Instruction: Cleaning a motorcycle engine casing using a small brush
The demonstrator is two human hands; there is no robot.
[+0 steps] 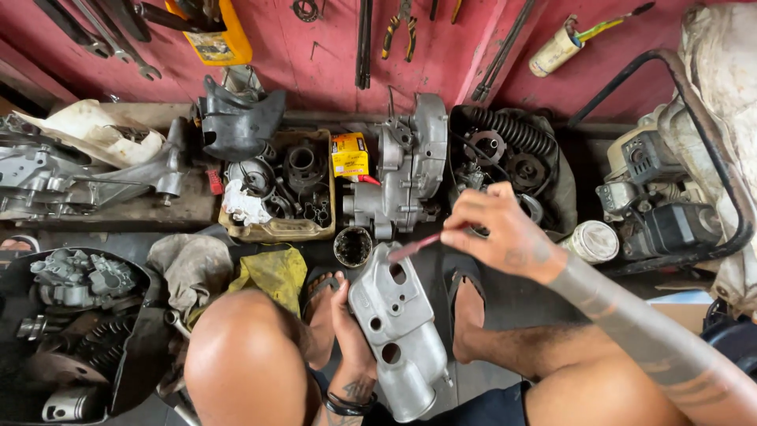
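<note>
A grey cast-metal engine cover [398, 331] is held at the lower centre of the view, between the person's knees and above the two sandalled feet, its long axis running from about 11 o'clock to 5 o'clock. Several round holes are seen in its upper face. It is gripped along its 9 o'clock edge by the left hand [347, 335], whose fingers are closed around the rim; dark bands are worn on that wrist. At the cover's 12 o'clock end, the tip of a thin pink-handled brush [415, 247] is laid against the metal. The brush is pinched between the fingertips of the right hand [497, 233], which is closed on the handle at 1 o'clock from the cover; the forearm is tattooed.

Just beyond the cover, at 11 o'clock, a small round tin [352, 246] with dark contents is set on the floor. At 12 o'clock a larger grey engine casing [406, 170] is stood, with a yellow box [349, 154] beside it. At 10 o'clock a shallow tray [276, 229] filled with dark metal parts is placed, and a yellow rag [274, 272] is lying below it. At 2 o'clock a white round lid [593, 241] is seen, near a black container of springs and gears [509, 150]. At 9 o'clock a black tub [138, 347] with more parts is found. Hand tools [398, 28] are hung on the red wall at 12 o'clock.
</note>
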